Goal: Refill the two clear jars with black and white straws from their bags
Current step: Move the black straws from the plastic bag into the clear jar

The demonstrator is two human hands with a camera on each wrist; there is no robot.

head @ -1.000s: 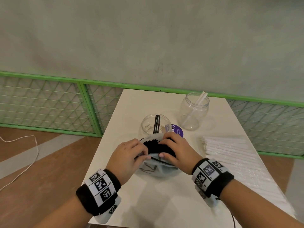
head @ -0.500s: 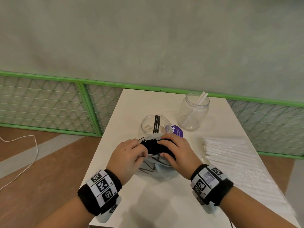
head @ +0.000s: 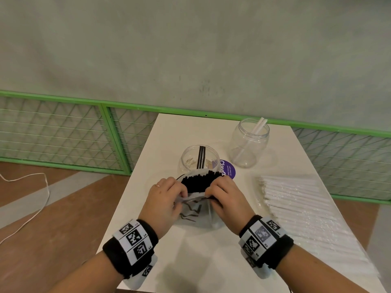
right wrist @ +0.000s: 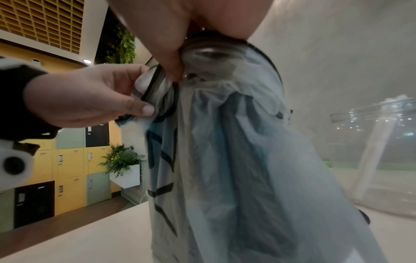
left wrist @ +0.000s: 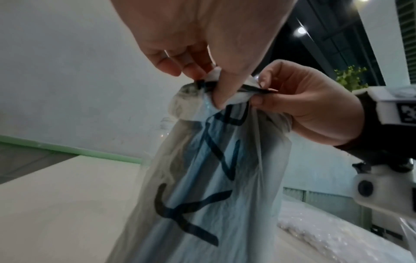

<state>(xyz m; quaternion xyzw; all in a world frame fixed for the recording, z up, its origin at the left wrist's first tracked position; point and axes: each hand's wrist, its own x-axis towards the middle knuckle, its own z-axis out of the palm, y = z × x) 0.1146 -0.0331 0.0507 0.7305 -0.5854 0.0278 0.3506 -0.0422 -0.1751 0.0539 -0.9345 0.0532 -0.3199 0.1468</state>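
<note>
We saw the left hand (head: 164, 200) and right hand (head: 224, 197) each pinching the rim of one translucent bag (head: 195, 210) of black straws (head: 200, 181) over the worktop (head: 201, 254), before two clear jars: the near jar (head: 197, 158) with three black straws, the far jar (head: 249, 142) with two white, beside one bag of white straws (head: 296, 199)

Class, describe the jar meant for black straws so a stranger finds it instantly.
On the white table, two clear jars stand beyond the hands. The nearer jar, behind the bag, holds thin black straws; its neighbour holds white ones.
</note>
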